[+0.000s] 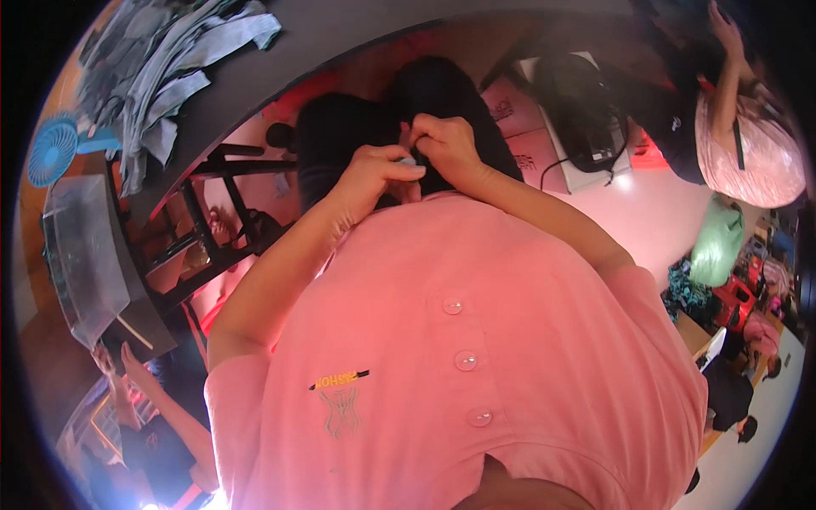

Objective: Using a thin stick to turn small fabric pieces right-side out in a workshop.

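Both of my hands are together over my lap, above dark trousers [340, 119]. My left hand [380, 177] is closed, its thumb and fingers drawn together around something small. A bit of pale grey-blue shows beside that thumb, too small to name. Close against it, my right hand [445, 146] is curled with its fingertips pinched. A small reddish tip appears at those fingers, and I cannot make out what it belongs to.
Grey-blue cloth pieces [183, 64] lie piled on the dark table [340, 30] ahead. A blue fan [55, 149] and a clear plastic bin [85, 255] are at the left. Co-workers sit at both sides. A black bag [578, 110] rests at the right.
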The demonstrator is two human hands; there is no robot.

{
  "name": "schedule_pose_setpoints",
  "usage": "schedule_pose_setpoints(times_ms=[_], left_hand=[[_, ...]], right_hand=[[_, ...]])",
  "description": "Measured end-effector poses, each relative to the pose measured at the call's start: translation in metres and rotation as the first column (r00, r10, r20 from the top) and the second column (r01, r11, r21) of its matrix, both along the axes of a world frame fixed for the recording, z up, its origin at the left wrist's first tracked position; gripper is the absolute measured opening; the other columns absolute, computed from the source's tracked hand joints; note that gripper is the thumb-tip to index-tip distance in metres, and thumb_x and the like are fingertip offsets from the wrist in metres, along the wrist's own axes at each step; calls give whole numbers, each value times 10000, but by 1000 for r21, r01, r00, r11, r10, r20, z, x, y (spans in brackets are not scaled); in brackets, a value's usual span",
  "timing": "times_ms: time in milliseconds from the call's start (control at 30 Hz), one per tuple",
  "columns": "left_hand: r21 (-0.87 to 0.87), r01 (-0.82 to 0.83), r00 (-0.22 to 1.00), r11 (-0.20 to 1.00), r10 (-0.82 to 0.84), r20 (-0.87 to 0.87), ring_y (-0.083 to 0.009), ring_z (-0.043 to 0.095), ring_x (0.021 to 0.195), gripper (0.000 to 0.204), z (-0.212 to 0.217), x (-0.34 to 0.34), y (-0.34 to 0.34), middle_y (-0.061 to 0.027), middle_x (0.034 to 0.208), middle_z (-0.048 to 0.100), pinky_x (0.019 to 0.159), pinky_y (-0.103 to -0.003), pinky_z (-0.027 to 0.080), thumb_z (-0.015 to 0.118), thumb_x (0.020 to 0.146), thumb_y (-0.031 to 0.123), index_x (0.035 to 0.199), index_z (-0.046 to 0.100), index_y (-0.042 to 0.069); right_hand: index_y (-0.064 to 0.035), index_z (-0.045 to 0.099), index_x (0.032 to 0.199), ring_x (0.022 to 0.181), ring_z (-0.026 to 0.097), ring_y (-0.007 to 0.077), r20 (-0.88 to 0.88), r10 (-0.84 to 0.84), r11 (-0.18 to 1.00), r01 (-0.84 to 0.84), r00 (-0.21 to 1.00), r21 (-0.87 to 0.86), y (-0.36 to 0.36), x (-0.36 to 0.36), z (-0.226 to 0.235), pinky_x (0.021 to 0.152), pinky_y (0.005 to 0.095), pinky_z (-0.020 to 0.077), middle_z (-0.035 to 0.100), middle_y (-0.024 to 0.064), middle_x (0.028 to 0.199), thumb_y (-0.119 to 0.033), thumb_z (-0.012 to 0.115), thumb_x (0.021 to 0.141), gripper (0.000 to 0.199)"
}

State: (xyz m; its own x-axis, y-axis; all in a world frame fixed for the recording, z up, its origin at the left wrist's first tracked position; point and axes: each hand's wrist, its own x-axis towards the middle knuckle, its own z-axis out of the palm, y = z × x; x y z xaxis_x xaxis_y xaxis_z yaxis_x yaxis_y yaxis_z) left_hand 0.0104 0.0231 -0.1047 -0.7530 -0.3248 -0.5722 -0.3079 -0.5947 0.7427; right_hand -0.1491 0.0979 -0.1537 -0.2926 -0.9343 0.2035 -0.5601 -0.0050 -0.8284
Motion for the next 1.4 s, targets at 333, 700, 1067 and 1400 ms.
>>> schedule_pose_setpoints(times_ms=[333, 700, 1067, 1400], left_hand=[[-325, 39, 999, 945, -47, -15, -216, 655, 612, 157, 0, -13, 2, -145, 725, 667, 563, -290, 521, 697, 813, 113, 864, 647, -26], [415, 162, 918, 895, 17, -396, -255, 614, 513, 196, 30, -28, 4, -156, 618, 611, 643, -367, 532, 584, 875, 79, 1052, 577, -5], [-293, -62, 987, 954, 15, -162, -208, 642, 574, 109, 36, 0, 6, -117, 641, 617, 496, -283, 499, 675, 823, 68, 818, 609, -18], [247, -88, 947, 965, 158, -280, -319, 670, 647, 260, 22, -2, 11, -235, 758, 657, 601, -381, 546, 648, 888, 201, 989, 543, -14]], right_hand=[[-32, 637, 761, 504, 545, 124, 282, -33, 999, 23, 959, 38, 15, -17, 27, 490, 280, 412, 564, 73, 568, -23, 532, 716, 114], [0, 626, 737, 609, 562, 123, 278, 43, 998, -31, 960, -47, -15, -43, 45, 552, 282, 422, 582, 73, 650, -8, 501, 704, 129], [-15, 617, 733, 517, 516, 117, 149, 101, 995, -97, 984, -36, 2, -15, 56, 496, 273, 385, 546, 74, 575, 5, 518, 699, 107], [-29, 627, 737, 575, 594, 242, 140, 165, 980, -147, 976, -130, -4, -15, 49, 527, 327, 432, 602, 121, 665, -2, 511, 706, 123]])
